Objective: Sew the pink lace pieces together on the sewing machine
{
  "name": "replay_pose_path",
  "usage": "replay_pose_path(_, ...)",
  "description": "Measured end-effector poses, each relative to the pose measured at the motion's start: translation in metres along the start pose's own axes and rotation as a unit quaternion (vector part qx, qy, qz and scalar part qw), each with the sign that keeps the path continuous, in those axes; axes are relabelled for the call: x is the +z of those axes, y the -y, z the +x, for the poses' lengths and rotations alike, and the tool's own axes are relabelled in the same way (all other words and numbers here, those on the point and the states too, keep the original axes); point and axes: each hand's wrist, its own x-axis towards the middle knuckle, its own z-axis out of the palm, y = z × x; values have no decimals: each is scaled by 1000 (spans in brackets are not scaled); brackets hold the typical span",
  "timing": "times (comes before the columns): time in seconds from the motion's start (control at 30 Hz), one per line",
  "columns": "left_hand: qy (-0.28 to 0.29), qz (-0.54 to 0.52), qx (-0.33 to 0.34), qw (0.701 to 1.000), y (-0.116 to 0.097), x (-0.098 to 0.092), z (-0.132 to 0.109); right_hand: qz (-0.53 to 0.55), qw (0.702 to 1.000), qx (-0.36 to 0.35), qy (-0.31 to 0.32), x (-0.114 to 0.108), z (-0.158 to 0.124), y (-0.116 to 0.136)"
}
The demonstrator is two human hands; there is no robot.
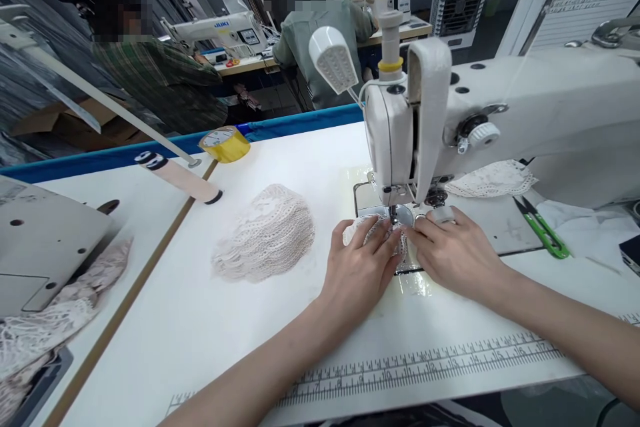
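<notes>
A small white lace piece (pixel 373 230) lies under the presser foot (pixel 393 213) of a white sewing machine (pixel 395 133). My left hand (pixel 357 263) is on the lace, its bent fingers pressing it down left of the needle. From the right, my right hand (pixel 455 250) reaches in with its fingers drawn together at the lace's edge; what the fingertips pinch is partly hidden. A small white item (pixel 443 215) shows at my right fingers, its kind unclear. Left of my hands rests a fanned stack of lace pieces (pixel 270 233).
Yellow tape (pixel 225 145) and a pale thread spool (pixel 180 177) sit at the back left. Green thread snips (pixel 543 230) and more lace (pixel 493 179) lie right. A printed ruler (pixel 390 373) runs along the front. Another machine (pixel 45 247) stands left; two people work beyond.
</notes>
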Motion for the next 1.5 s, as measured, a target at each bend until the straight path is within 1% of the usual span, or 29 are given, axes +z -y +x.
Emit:
replay_pose_path(0.23, -5, -7, -6, 1000, 1, 1, 2, -5, 1000, 2, 5, 1, 1, 0)
replay_pose_path(0.47, -13, -9, -4, 1000, 5, 4, 4, -20, 999, 6, 26, 4, 3, -1)
replay_pose_path(0.53, -20, -12, 9, 1000, 6, 4, 3, -21, 1000, 8, 21, 4, 3, -2)
replay_pose_path(0.63, -28, -29, 30, 999, 6, -1, 2, -6, 1000, -5, -17, 3, 3, -4)
replay_pose_path(0.67, -23, -34, 30, 999, 5, -5, 1, 7, 999, -15, -31, 2, 3, -4)
replay_pose_path(0.73, 10, -33, 22, 999, 2, -14, 0, 49, 997, -34, -48, 2, 2, -5)
replay_pose_path(0.83, 81, -3, 7, 997, -2, -27, -2, 129, 990, -41, -39, 2, 1, -6)
replay_pose_path(0.87, 97, 6, 7, 995, -4, -29, -4, 150, 987, -36, -32, 2, 1, -6)
replay_pose_path(0.93, 101, 23, 16, 994, -6, -31, -7, 179, 983, -26, -17, 2, 1, -7)
replay_pose_path(1.0, 88, 39, 25, 995, -7, -29, -10, 196, 980, -17, -6, 2, 1, -8)
replay_pose_path(1.07, 95, 41, 11, 995, -7, -28, -9, 208, 978, -13, 0, 1, 1, -8)
replay_pose_path(1.17, 148, -6, -70, 987, -4, -36, 0, 208, 978, -6, 1, 1, 4, -6)
replay_pose_path(1.23, 172, -58, -122, 976, -1, -44, 10, 201, 979, 11, -13, 4, 6, -6)
replay_pose_path(1.27, 178, -84, -137, 971, 1, -48, 15, 200, 979, 24, -26, 7, 6, -6)
replay_pose_path(1.37, 182, -148, -145, 961, 9, -49, 28, 204, 975, 53, -72, 16, 5, -9)
replay_pose_path(1.43, 179, -179, -128, 959, 14, -42, 33, 198, 974, 62, -93, 21, 4, -11)
replay_pose_path(1.5, 170, -200, -112, 958, 19, -31, 37, 180, 976, 72, -103, 24, 3, -13)
